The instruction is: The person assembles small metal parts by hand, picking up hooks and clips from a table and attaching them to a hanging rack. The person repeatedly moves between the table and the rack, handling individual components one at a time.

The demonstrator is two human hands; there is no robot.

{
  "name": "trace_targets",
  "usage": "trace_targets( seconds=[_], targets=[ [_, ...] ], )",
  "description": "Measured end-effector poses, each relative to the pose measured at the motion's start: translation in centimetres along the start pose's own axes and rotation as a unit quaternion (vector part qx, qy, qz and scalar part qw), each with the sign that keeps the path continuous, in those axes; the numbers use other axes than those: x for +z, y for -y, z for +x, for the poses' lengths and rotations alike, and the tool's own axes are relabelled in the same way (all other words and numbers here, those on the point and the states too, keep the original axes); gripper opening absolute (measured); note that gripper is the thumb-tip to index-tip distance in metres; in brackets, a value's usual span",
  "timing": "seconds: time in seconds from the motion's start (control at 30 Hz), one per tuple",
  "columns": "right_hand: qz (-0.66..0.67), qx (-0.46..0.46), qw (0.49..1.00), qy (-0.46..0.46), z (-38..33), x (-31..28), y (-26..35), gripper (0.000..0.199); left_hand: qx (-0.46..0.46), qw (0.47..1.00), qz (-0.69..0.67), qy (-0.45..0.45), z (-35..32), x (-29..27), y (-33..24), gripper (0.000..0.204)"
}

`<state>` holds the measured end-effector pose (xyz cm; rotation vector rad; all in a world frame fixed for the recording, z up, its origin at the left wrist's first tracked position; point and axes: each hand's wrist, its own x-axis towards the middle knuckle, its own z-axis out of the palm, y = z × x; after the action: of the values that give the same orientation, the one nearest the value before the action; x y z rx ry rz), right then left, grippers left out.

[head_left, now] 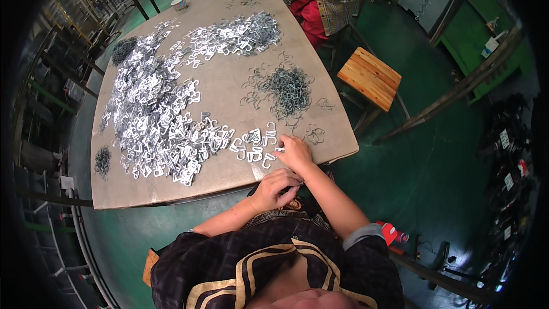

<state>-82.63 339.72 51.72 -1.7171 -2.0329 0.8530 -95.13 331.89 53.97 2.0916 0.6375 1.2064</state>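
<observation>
Two hands work close together near the table edge, beside loose metal hooks (pixel 255 153).
The right hand (pixel 295 153) bends its fingers narrowly at these hooks, which lie on the table (pixel 226 83); the left hand (pixel 274 189) is curled nearer the body, and I cannot tell what either hand holds. I think it is better to pinch one hook only, keeping it apart from the dark wire pieces (pixel 290 91).

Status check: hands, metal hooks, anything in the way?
Right hand at small hook cluster. Left hand curled by near edge of table, grip unclear. Dark wire pile beyond, apart from both hands.
</observation>
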Motion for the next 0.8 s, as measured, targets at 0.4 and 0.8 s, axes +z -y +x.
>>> trace_targets(
  seconds=[0.4,0.8],
  targets=[
    [-0.068,-0.037,0.996,0.038,0.0,0.1,0.3,0.044,-0.017,1.000,-0.014,-0.004,-0.4,0.0,-0.3,0.015],
    [-0.107,-0.106,0.988,0.035,-0.4,0.7,-1.5,0.037,-0.014,1.000,-0.012,-0.006,-0.9,0.4,-0.5,0.014]
  ],
)
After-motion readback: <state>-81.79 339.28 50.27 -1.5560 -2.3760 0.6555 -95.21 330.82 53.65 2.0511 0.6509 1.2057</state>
